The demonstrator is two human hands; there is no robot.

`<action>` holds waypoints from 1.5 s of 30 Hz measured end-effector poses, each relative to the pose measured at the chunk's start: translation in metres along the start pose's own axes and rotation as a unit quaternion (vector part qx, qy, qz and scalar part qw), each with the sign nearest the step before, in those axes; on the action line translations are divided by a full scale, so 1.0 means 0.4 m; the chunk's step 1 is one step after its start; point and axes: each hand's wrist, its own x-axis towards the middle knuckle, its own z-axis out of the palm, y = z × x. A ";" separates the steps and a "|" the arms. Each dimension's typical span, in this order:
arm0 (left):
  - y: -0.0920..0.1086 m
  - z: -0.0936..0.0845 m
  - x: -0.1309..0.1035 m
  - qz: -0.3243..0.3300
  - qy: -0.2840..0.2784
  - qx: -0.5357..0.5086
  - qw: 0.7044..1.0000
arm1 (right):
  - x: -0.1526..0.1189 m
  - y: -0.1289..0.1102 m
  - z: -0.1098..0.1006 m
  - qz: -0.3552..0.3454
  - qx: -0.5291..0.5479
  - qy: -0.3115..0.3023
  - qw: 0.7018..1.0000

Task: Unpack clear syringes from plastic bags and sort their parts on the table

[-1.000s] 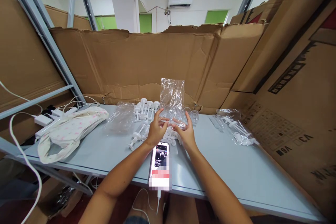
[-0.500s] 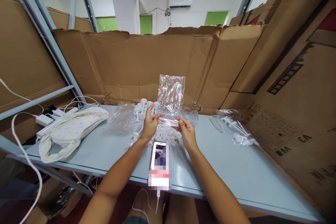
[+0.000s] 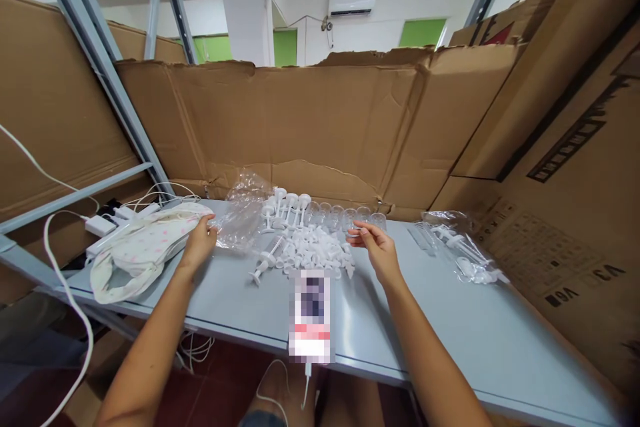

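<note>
Left of centre in the frame, a crumpled clear plastic bag (image 3: 243,210) is pinched at its edge by the left hand (image 3: 200,243), beside a white cloth pouch (image 3: 145,247). The right hand (image 3: 376,247) is held half open and empty just right of a pile of white plastic parts (image 3: 313,253) on the grey table (image 3: 450,327). A phone (image 3: 311,313) lies at the near edge.
</note>
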 end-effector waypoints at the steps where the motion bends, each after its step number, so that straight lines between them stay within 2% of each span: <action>1: -0.014 -0.005 -0.003 -0.003 0.002 0.066 0.998 | 0.000 0.005 0.003 0.001 -0.008 -0.008 1.000; 5: -0.022 0.002 -0.024 -0.001 0.007 0.229 0.973 | -0.002 0.020 0.011 0.007 -0.029 -0.029 0.999; 11: 0.007 0.026 -0.032 -0.007 -0.032 0.351 0.936 | -0.003 0.021 0.012 0.013 -0.057 -0.039 0.998; 13: 0.023 0.030 -0.038 -0.006 -0.018 0.378 0.926 | -0.005 0.019 0.013 0.012 -0.067 -0.042 0.997; 16: 0.068 0.039 -0.061 0.025 0.045 0.409 0.911 | -0.009 0.017 0.017 0.008 -0.083 -0.047 0.995; 18: 0.112 0.054 -0.086 0.075 0.065 0.393 0.914 | -0.011 0.017 0.020 0.005 -0.093 -0.049 0.994; 19: 0.136 0.064 -0.099 0.112 0.050 0.375 0.919 | -0.012 0.018 0.021 0.004 -0.098 -0.051 0.994; 22: 0.204 0.107 -0.139 0.191 -0.062 0.311 0.929 | -0.013 0.021 0.022 0.001 -0.111 -0.056 0.992; 25: 0.245 0.154 -0.168 0.193 -0.131 0.324 0.917 | -0.014 0.025 0.019 0.002 -0.118 -0.062 0.991; 28: 0.257 0.184 -0.180 0.171 -0.155 0.344 0.910 | -0.015 0.027 0.018 0.002 -0.123 -0.066 0.990; 31: 0.255 0.191 -0.178 0.163 -0.175 0.336 0.911 | -0.016 0.029 0.019 -0.002 -0.124 -0.068 0.990; 35: 0.265 0.174 -0.172 0.178 -0.172 0.314 0.916 | -0.016 0.030 0.022 -0.003 -0.117 -0.068 0.991; 40: 0.315 0.141 -0.183 0.208 -0.114 0.297 0.925 | -0.015 0.032 0.023 -0.010 -0.122 -0.067 0.990; 43: 0.349 0.135 -0.187 0.266 -0.082 0.274 0.921 | -0.017 0.029 0.025 -0.022 -0.142 -0.062 0.988; 45: 0.367 0.142 -0.185 0.339 -0.064 0.257 0.903 | -0.019 0.024 0.027 -0.050 -0.150 -0.045 0.986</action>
